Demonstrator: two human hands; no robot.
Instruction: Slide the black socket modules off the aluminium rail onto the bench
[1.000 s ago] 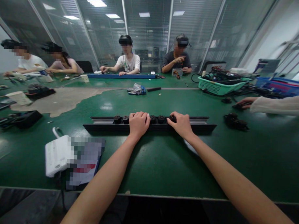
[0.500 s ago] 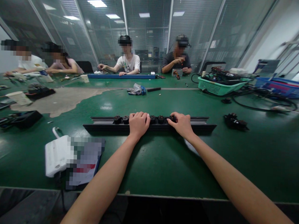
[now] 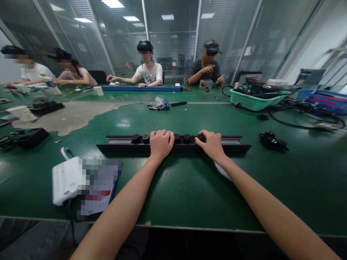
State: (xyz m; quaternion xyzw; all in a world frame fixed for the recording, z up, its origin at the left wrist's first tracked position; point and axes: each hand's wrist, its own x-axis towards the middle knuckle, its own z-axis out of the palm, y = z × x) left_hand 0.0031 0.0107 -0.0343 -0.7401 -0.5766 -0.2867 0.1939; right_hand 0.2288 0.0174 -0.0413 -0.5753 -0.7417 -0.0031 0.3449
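A long black channel-shaped rail (image 3: 127, 147) lies across the green table in front of me. Several round black pieces, like socket inserts (image 3: 187, 138), sit in a row inside it. My left hand (image 3: 161, 144) is closed over the rail's middle, its fingers curled across the far edge and covering part of the row. Farther right, my right hand (image 3: 211, 144) pinches another black socket insert (image 3: 202, 138) between thumb and fingers, at the rail. Its lower part is hidden by the rail and my fingers.
Loose black parts (image 3: 273, 141) lie right of the rail. A green basket (image 3: 251, 101) of cables and a blue basket (image 3: 325, 100) stand behind them. A white device (image 3: 66, 181) sits front left. Gloves (image 3: 159, 103) lie beyond; several people work across the table.
My right hand and the socket insert have shifted very slightly right. My left hand and the rail stay put. Across the table, a person's hand has moved left.
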